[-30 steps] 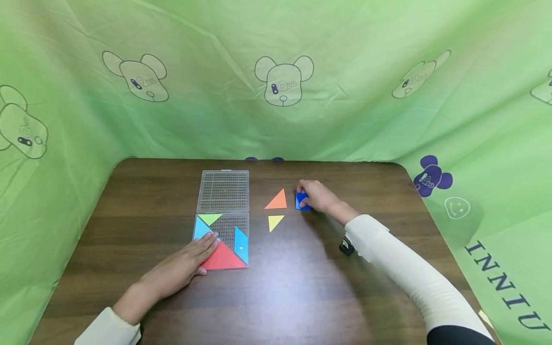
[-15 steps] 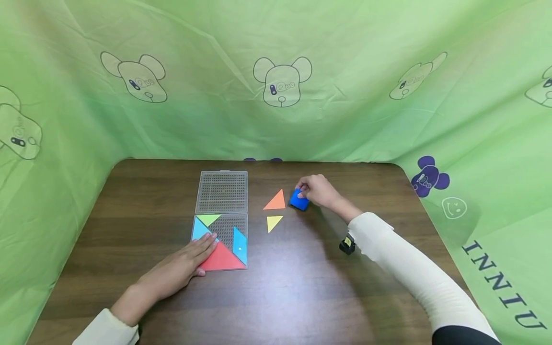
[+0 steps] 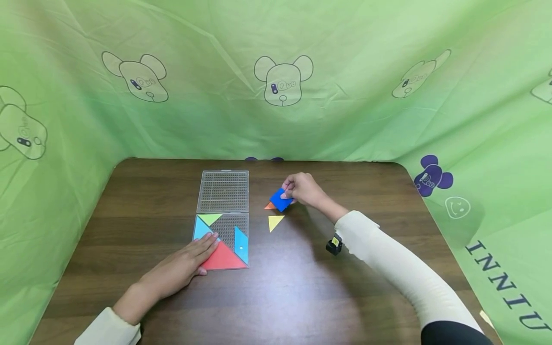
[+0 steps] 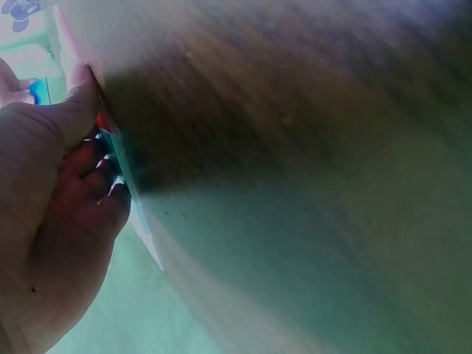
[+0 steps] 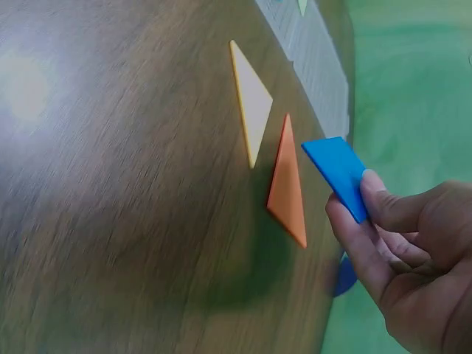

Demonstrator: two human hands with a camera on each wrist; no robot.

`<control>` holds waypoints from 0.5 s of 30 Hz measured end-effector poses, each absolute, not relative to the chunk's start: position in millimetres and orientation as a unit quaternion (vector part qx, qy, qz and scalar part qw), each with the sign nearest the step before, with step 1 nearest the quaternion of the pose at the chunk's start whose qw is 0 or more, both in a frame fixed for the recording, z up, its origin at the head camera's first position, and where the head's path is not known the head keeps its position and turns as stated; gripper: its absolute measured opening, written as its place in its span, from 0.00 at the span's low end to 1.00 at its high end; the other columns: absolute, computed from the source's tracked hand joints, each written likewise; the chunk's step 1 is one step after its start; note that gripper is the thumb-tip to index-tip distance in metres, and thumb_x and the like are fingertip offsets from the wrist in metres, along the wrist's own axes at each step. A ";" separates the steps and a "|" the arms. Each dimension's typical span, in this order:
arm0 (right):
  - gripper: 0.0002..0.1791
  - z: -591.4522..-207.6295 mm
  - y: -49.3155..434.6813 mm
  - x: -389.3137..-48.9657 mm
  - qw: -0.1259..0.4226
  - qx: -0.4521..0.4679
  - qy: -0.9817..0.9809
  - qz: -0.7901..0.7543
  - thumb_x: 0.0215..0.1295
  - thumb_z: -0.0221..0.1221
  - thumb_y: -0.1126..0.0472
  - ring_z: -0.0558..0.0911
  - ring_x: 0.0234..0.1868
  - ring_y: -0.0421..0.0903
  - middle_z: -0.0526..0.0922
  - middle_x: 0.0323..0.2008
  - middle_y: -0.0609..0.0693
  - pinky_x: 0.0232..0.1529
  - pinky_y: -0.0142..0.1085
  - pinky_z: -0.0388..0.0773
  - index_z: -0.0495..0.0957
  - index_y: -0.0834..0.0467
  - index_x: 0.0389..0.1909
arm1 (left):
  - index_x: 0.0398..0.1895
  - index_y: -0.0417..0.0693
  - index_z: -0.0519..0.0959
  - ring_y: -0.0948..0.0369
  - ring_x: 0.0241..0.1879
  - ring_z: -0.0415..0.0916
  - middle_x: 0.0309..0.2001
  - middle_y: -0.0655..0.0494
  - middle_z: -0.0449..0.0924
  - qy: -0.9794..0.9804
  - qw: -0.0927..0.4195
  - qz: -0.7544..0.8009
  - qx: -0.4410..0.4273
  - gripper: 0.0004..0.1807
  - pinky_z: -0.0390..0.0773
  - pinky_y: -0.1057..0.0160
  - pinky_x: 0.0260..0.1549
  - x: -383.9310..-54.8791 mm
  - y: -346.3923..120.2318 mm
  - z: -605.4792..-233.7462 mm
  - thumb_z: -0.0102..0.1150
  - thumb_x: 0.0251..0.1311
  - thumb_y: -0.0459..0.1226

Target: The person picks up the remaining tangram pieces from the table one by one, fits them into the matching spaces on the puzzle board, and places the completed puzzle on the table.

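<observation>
Between the thumb and fingers of my right hand (image 3: 307, 190) is a blue square tangram piece (image 3: 279, 200), tilted and raised off the table in the right wrist view. It partly covers an orange triangle (image 3: 269, 206) in the head view; a yellow triangle (image 3: 274, 222) lies nearer. My left hand (image 3: 185, 263) rests with extended fingers on the near half of a clear hinged case (image 3: 224, 235). That half holds a red triangle (image 3: 225, 258), a light blue triangle (image 3: 201, 228), a green triangle (image 3: 210, 218) and a blue parallelogram (image 3: 241, 245). Fingers partly hide the red and light blue triangles.
The case's clear lid (image 3: 224, 191) lies folded back flat, away from me. All of this is on a brown wooden table (image 3: 267, 306). A green printed curtain (image 3: 345, 120) surrounds its back and sides.
My right hand has lifted the blue square from the table and carried it left, over the orange triangle. The left hand keeps its place on the case.
</observation>
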State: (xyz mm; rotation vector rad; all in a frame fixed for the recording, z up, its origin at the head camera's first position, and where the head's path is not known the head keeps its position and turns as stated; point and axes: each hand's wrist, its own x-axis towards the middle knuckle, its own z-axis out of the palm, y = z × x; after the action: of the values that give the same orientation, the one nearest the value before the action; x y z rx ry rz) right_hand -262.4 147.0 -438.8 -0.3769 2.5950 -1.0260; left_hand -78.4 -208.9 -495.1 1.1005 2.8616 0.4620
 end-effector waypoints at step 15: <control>0.06 -437.2 105.3 -258.4 0.187 -0.175 0.905 -0.340 0.67 0.67 0.67 0.82 0.40 0.46 0.85 0.37 0.55 0.40 0.30 0.83 0.82 0.64 0.41 | 0.76 0.38 0.65 0.46 0.78 0.60 0.79 0.44 0.59 0.926 0.047 0.144 0.346 0.35 0.67 0.45 0.73 -78.5 -207.0 -491.8 0.62 0.70 0.42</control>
State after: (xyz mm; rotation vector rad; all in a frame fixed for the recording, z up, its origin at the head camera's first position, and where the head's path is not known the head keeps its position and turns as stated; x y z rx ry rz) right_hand -258.4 105.3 -437.2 -0.4926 2.5474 -0.9574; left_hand -78.5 -207.0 -491.8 1.0551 2.8242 0.4400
